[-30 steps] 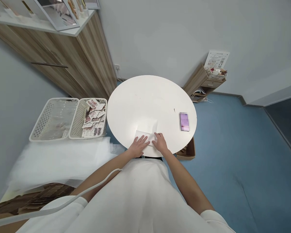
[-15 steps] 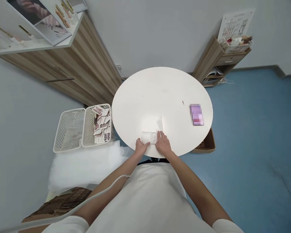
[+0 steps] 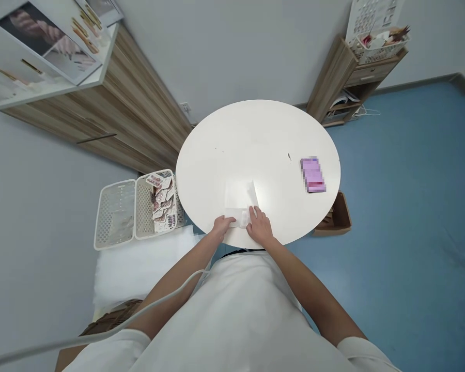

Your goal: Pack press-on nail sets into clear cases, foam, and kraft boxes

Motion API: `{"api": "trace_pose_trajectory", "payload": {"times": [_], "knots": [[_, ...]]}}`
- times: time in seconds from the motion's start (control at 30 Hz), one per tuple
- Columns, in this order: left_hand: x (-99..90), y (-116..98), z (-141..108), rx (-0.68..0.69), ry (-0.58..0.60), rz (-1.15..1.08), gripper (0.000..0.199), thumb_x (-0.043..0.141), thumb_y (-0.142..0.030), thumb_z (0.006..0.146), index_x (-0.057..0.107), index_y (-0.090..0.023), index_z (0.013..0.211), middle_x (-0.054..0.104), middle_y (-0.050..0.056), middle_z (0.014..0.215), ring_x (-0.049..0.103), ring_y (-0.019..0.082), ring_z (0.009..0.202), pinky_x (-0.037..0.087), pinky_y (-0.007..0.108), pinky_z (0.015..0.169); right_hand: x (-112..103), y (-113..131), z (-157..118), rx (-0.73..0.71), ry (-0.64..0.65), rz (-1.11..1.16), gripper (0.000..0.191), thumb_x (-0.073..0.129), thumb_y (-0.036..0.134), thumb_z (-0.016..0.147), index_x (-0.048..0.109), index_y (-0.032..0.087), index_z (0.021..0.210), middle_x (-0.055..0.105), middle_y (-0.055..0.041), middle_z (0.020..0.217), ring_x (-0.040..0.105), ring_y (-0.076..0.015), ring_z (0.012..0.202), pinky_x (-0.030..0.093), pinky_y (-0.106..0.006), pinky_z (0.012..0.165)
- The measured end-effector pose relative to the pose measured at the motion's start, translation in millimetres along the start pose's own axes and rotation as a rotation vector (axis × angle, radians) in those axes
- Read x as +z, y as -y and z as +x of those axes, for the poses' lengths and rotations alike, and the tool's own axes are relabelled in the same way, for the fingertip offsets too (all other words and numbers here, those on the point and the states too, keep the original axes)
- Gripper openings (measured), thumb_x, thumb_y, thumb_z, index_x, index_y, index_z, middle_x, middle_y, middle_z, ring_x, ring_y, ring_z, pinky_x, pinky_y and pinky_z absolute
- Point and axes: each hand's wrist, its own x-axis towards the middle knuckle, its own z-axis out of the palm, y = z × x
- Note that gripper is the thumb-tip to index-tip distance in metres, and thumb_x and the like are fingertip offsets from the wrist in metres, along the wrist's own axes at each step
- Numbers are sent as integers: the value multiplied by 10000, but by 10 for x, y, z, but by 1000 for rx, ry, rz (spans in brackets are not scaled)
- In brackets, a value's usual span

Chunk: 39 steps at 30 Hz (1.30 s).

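A thin white translucent wrapping sheet, which looks like packing foam, lies partly folded near the front edge of the white oval table. Its folded strip runs between my hands, and a raised flap stands at its right side. My left hand grips the strip's left end, thumb on top. At the right end, my right hand has its fingers closed on the folded corner under the flap. Whether anything is wrapped inside the sheet I cannot tell.
A blurred purple item lies on the table's right side. Left of the table, an open white basket holds printed cards, beside a stack of white sheets. A cardboard box sits below the right edge. A cable crosses my left arm.
The left thumb has shifted outward along the folded strip to its left end. My right hand stays at the right corner. The whole view has tilted slightly.
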Motion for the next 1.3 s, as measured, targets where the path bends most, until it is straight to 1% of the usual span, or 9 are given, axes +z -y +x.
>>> {"api": "trace_pose_trajectory", "payload": {"times": [0.2, 0.33, 0.47, 0.57, 0.77, 0.93, 1.13, 1.2, 1.3], "knots": [[102, -149, -65, 65, 88, 0, 113, 549, -293, 673, 521, -183, 667, 510, -30, 621, 469, 98, 556, 392, 229, 530, -6, 1, 8, 8, -35, 39, 628, 459, 220, 752, 265, 192, 1349, 301, -143, 1320, 412, -270, 1053, 360, -378, 838], [202, -242, -124, 223, 123, 102, 116, 496, -270, 716, 562, -195, 775, 561, -6, 698, 505, 128, 631, 427, 264, 612, -24, -11, 64, 30, 16, 104, 618, 499, 229, 743, 307, 204, 1330, 422, -105, 1067, 468, -211, 915, 392, -341, 798], [262, -283, -199, 310, 153, 194, 262, 417, -194, 749, 584, -189, 952, 582, 45, 881, 542, 167, 799, 444, 312, 745, -91, -115, 128, 63, 92, 306, 678, 539, 244, 701, 298, 204, 1333, 443, -63, 1033, 495, -163, 855, 419, -285, 761], [296, -291, -283, 382, 181, 274, 345, 366, -137, 754, 579, -185, 1021, 555, 62, 886, 527, 188, 866, 443, 333, 784, -139, -165, 181, 141, 92, 504, 578, 487, 309, 746, 351, 197, 1296, 504, -23, 939, 512, -133, 780, 429, -259, 722], [256, -241, -412, 507, 218, 329, 348, 368, -188, 814, 522, -186, 1126, 524, 75, 979, 518, 188, 930, 448, 325, 822, -93, -109, 245, 251, 7, 412, 404, 440, 292, 792, 455, 201, 1186, 539, -29, 902, 519, -150, 810, 415, -281, 707], [101, -170, -240, 537, 12, 453, 456, 425, -316, 830, 379, -163, 1257, 408, 122, 1259, 384, 233, 1178, 353, 377, 968, -16, -118, 208, 190, -16, 402, 385, 413, 273, 825, 418, 200, 1203, 538, -43, 960, 523, -155, 845, 425, -285, 707], [114, -175, -18, 739, 218, 619, 495, 400, -289, 828, 320, -166, 1300, 332, 111, 1369, 238, 251, 1294, 226, 419, 1043, -33, -119, 73, 89, -101, 306, 409, 382, 195, 833, 386, 192, 1243, 500, -97, 1095, 496, -201, 965, 426, -338, 787], [130, -202, 7, 733, 227, 620, 505, 421, -276, 801, 335, -168, 1287, 367, 114, 1343, 274, 259, 1275, 242, 427, 1030, -80, -164, 43, -24, -102, 221, 457, 428, 181, 802, 387, 211, 1255, 432, -109, 1234, 447, -239, 1073, 387, -387, 872], [118, -254, 34, 734, 249, 578, 517, 459, -260, 751, 368, -172, 1253, 424, 110, 1290, 348, 257, 1222, 287, 411, 1003, -152, -284, 47, -300, 38, 143, 695, 563, 222, 710, 265, 215, 1338, 300, -100, 1382, 316, -282, 1224, 322, -431, 960]]}}
